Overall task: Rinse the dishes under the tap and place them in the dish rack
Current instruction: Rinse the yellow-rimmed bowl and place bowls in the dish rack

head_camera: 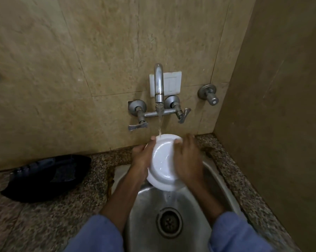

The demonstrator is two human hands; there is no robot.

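Two hands held my white plate tilted over the sink under the tap: left hand fingers clasped its rim, right hand fingers lay spread across its face.

The white plate looks glossy and smooth, wet with a sheen. The sink is brushed stainless steel, dull-shining. The tap is satin metal, somewhat spotted. The counter is speckled polished granite; the wall is smooth beige stone tile. A dark cloth lies matt. Sleeves look soft blue fabric.
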